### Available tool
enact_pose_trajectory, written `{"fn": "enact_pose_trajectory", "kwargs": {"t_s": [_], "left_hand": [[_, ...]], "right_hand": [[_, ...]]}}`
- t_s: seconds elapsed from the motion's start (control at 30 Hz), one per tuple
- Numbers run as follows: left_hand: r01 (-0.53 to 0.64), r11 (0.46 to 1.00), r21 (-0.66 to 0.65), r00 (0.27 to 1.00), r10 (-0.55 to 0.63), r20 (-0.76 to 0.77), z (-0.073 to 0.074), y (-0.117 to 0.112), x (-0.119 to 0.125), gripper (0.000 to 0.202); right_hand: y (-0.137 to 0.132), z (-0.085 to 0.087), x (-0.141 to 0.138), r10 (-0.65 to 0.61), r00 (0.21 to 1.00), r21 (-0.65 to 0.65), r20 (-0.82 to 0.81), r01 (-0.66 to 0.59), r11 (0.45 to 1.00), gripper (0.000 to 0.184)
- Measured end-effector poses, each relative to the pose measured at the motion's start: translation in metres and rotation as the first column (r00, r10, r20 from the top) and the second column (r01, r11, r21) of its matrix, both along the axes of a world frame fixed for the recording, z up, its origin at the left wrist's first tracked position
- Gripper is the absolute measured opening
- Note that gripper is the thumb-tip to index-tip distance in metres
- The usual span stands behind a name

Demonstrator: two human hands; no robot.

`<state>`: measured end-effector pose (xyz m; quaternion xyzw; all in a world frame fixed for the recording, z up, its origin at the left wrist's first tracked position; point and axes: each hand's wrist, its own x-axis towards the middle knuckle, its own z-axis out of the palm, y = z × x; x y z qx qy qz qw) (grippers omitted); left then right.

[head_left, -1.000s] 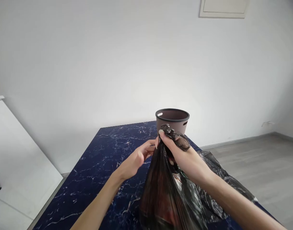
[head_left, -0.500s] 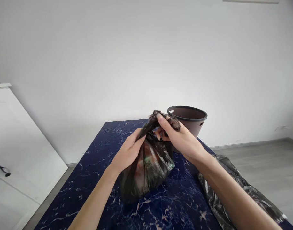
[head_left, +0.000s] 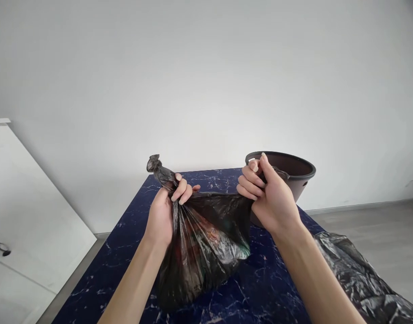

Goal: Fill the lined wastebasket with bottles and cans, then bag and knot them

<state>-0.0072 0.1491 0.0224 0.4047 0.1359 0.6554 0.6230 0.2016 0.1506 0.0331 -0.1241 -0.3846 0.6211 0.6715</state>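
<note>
Black bag (head_left: 206, 252), filled, lower centre of the frame, is stretched taut between the left hand (head_left: 164, 213), clenched round its gathered neck, and the right hand (head_left: 272, 195), fisted on its other top end before a brown bin (head_left: 297, 185); crumpled black plastic (head_left: 355, 270) lies lower right.

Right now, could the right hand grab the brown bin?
Probably yes: the right hand appears in front of the brown bin, with nothing visible between them. But it grips the black bag, so it would likely have to let go first.
</note>
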Motion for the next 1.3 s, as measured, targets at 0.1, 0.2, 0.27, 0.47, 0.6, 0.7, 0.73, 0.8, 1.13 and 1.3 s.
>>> {"fn": "enact_pose_trajectory", "kwargs": {"t_s": [0.1, 0.2, 0.27, 0.47, 0.6, 0.7, 0.73, 0.8, 1.13, 1.3], "left_hand": [[-0.022, 1.0, 0.0, 0.999, 0.022, -0.046, 0.0, -0.003, 0.001, 0.032], [0.008, 1.0, -0.023, 0.999, -0.008, -0.041, -0.004, -0.01, 0.007, 0.027], [0.04, 0.999, -0.007, 0.994, -0.041, -0.1, -0.008, -0.015, 0.011, 0.034], [-0.071, 0.996, 0.052, 0.675, 0.086, -0.733, -0.023, -0.028, 0.025, 0.039], [-0.138, 0.99, 0.02, 0.571, 0.096, -0.815, -0.021, -0.036, 0.039, 0.047], [0.008, 0.999, 0.041, 0.608, 0.027, -0.793, -0.017, -0.04, 0.044, 0.028], [0.052, 0.997, 0.053, 0.607, 0.011, -0.795, -0.016, -0.041, 0.044, 0.015], [0.078, 0.993, 0.087, 0.589, 0.024, -0.807, -0.017, -0.042, 0.041, 0.008], [-0.215, 0.958, 0.19, 0.552, 0.28, -0.785, -0.006, -0.034, 0.017, 0.014], [-0.214, 0.96, 0.178, 0.54, 0.268, -0.798, 0.0, -0.034, 0.015, 0.015]], "right_hand": [[0.004, 0.0, 0.004, -0.027, 1.0, -0.035, 0.015, 0.027, 0.999, 0.036], [0.003, 0.0, 0.005, -0.027, 0.998, -0.06, 0.059, 0.03, 0.998, 0.036], [-0.001, 0.0, 0.004, -0.021, 0.994, -0.066, 0.103, 0.028, 0.997, 0.038], [-0.023, 0.002, -0.002, -0.354, 0.707, 0.189, 0.612, 0.304, 0.934, 0.043], [-0.043, 0.009, -0.004, -0.402, 0.515, 0.3, 0.757, 0.272, 0.914, 0.048], [-0.051, 0.011, -0.005, -0.323, 0.515, 0.265, 0.794, 0.184, 0.946, 0.049], [-0.052, 0.011, -0.004, -0.314, 0.506, 0.268, 0.803, 0.163, 0.949, 0.049], [-0.05, 0.011, -0.003, -0.3, 0.498, 0.272, 0.814, 0.131, 0.953, 0.046], [-0.021, 0.004, 0.004, -0.078, 0.505, 0.186, 0.86, -0.165, 0.969, 0.033], [-0.019, -0.005, -0.009, 0.069, 0.618, 0.126, 0.783, -0.266, 0.956, 0.041]]}}
